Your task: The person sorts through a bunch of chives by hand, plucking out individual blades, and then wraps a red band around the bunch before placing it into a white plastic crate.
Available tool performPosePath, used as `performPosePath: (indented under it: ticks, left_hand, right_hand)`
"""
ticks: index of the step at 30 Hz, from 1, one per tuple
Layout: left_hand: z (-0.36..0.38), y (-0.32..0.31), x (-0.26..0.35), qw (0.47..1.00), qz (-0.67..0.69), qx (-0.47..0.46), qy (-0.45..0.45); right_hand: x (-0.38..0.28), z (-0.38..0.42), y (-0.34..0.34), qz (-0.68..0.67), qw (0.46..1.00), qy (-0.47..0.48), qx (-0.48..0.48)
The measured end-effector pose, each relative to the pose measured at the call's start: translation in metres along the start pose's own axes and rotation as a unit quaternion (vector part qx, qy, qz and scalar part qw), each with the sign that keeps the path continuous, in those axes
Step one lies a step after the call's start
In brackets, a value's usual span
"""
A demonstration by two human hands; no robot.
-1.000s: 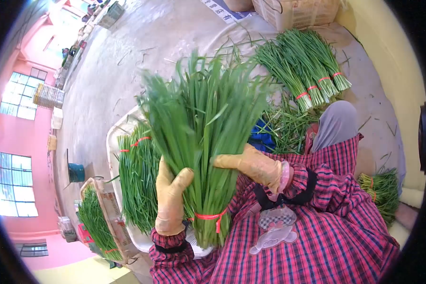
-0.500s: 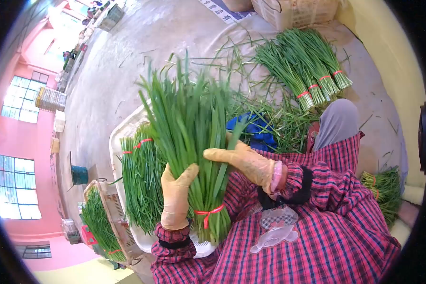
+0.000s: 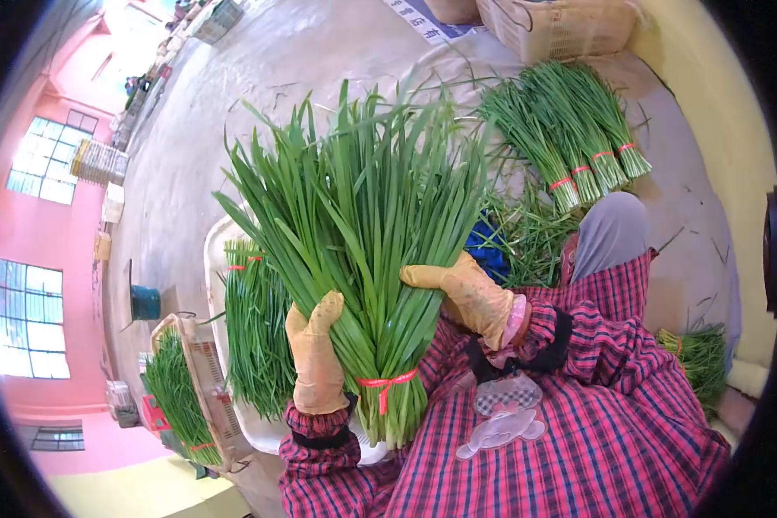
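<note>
A bunch of garlic chives (image 3: pixel 367 268) stands upright in front of me, tied low on its pale stems with a red tie (image 3: pixel 387 380). Its long leaves fan out broadly at the top. My left hand (image 3: pixel 318 358), in a cream glove, is wrapped round the bunch's left side, thumb up. My right hand (image 3: pixel 473 298), gloved too, grips the right side with its thumb across the leaves; the other fingers are hidden behind. Beneath and to the left, a white tray (image 3: pixel 214 259) holds more tied chives (image 3: pixel 255 337).
Several tied bunches (image 3: pixel 565 129) lie at the upper right on the sheeted floor. Loose leaves (image 3: pixel 535 242) and blue cloth or plastic (image 3: pixel 485 250) lie near my knee (image 3: pixel 613 233). A crate of chives (image 3: pixel 207 388) stands left, a beige basket (image 3: pixel 561 26) at the top, another bunch (image 3: pixel 698 367) lower right.
The bunch's leaves have spread into a wider fan. My hands have moved slightly apart, both still on the bunch. The view has shifted a little.
</note>
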State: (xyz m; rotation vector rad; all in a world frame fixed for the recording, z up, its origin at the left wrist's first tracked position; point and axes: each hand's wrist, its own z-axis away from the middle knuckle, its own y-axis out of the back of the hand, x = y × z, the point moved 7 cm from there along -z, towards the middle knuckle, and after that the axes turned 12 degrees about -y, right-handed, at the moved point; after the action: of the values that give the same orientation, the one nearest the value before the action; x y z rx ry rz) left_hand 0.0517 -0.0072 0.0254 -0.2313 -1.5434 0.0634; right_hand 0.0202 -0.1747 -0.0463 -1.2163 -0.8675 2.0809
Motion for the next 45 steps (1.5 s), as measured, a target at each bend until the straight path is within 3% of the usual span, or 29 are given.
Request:
performPosePath:
  ticks: [2,5,6,8,9,10,11,12,14,16,18,21,24,26,28,30,33,34,36,37,38,39,40,41,42,43,45]
  left_hand:
    - [0.000,0.003,0.001,0.998,-0.067,0.013,-0.008]
    - [-0.001,0.002,-0.004,0.997,-0.070,0.012,-0.021]
    - [0.000,0.001,-0.004,0.996,-0.081,0.007,-0.026]
    - [0.002,0.000,-0.003,0.996,-0.087,0.015,-0.018]
    - [0.002,-0.002,-0.003,0.996,-0.091,0.010,-0.007]
    - [0.002,-0.006,-0.003,0.995,-0.096,0.004,0.004]
    - [0.003,-0.007,-0.003,0.995,-0.097,0.007,0.005]
    - [0.004,-0.009,-0.003,0.995,-0.102,0.006,0.013]
    - [0.007,-0.010,-0.002,0.994,-0.108,0.004,0.021]
    - [0.007,-0.015,0.001,0.996,-0.089,-0.008,0.006]
    - [0.009,-0.016,0.008,0.998,-0.066,0.013,0.018]
    - [0.008,-0.002,0.009,0.998,-0.032,0.061,0.013]
    - [0.005,0.005,-0.002,0.997,-0.041,0.055,0.021]
    - [-0.001,0.005,-0.001,0.997,-0.054,0.049,0.012]
    - [-0.007,0.003,0.005,0.997,-0.064,0.046,0.000]
    - [-0.014,-0.006,0.008,0.998,-0.041,0.036,0.025]
    - [-0.032,-0.021,-0.002,0.997,0.004,-0.013,0.078]
    - [-0.038,-0.032,-0.005,0.993,0.044,-0.043,0.098]
    - [-0.037,-0.055,-0.004,0.961,0.174,-0.057,0.210]
    - [-0.039,-0.058,-0.007,0.953,0.195,-0.085,0.218]
    - [-0.043,-0.057,-0.011,0.945,0.216,-0.109,0.222]
    - [-0.052,-0.056,-0.017,0.959,0.174,-0.148,0.168]
    - [-0.072,-0.012,-0.054,0.984,0.023,-0.154,0.087]
    - [-0.060,-0.016,-0.024,0.986,-0.046,-0.142,0.070]
    - [-0.046,-0.028,0.004,0.983,-0.115,-0.129,0.058]
    - [-0.042,-0.034,0.008,0.994,-0.048,-0.095,-0.009]
    - [-0.029,-0.059,0.023,0.972,-0.150,-0.109,-0.146]
  right_hand:
    - [-0.005,-0.002,0.000,0.006,1.000,-0.007,-0.016]
    - [-0.025,-0.001,0.018,0.035,0.999,0.006,0.034]
    - [-0.034,-0.002,0.038,0.046,0.992,-0.009,0.117]
    - [-0.067,0.005,0.077,0.137,0.926,0.175,0.306]
    - [-0.073,0.009,0.077,0.138,0.927,0.173,0.304]
    - [-0.101,0.032,0.062,0.265,0.847,0.316,0.335]
    - [-0.119,0.056,0.038,0.379,0.731,0.446,0.352]
    - [-0.127,0.065,0.029,0.379,0.733,0.443,0.350]
    - [-0.108,0.069,-0.039,0.625,0.627,0.457,0.087]
    - [-0.066,0.063,-0.064,0.706,0.591,0.387,-0.045]
    - [-0.049,0.053,-0.051,0.711,0.576,0.403,-0.039]
    - [-0.041,0.041,-0.027,0.701,0.630,0.331,-0.040]
    - [-0.053,0.051,-0.027,0.677,0.656,0.333,-0.022]
    - [-0.065,0.064,-0.036,0.683,0.638,0.355,0.005]
    - [-0.060,0.083,-0.046,0.725,0.539,0.428,-0.023]
    - [-0.030,0.082,-0.048,0.793,0.442,0.411,-0.082]
    - [-0.010,0.062,-0.061,0.835,0.333,0.434,-0.057]
    - [-0.021,0.058,-0.065,0.785,0.376,0.491,-0.041]
    - [-0.041,0.050,-0.070,0.761,0.398,0.511,-0.043]
    - [-0.062,0.056,-0.079,0.737,0.471,0.479,-0.067]
    - [-0.079,0.058,-0.081,0.731,0.498,0.463,-0.057]
    - [-0.099,0.059,-0.078,0.681,0.558,0.472,-0.050]
    - [-0.120,0.060,-0.069,0.620,0.621,0.479,-0.008]
    - [-0.123,0.043,-0.032,0.549,0.742,0.378,0.075]
    - [-0.136,0.027,-0.003,0.386,0.890,0.241,0.037]
    - [-0.153,0.025,0.003,0.310,0.925,0.198,0.096]
    - [-0.155,0.028,0.007,0.273,0.946,0.172,0.037]
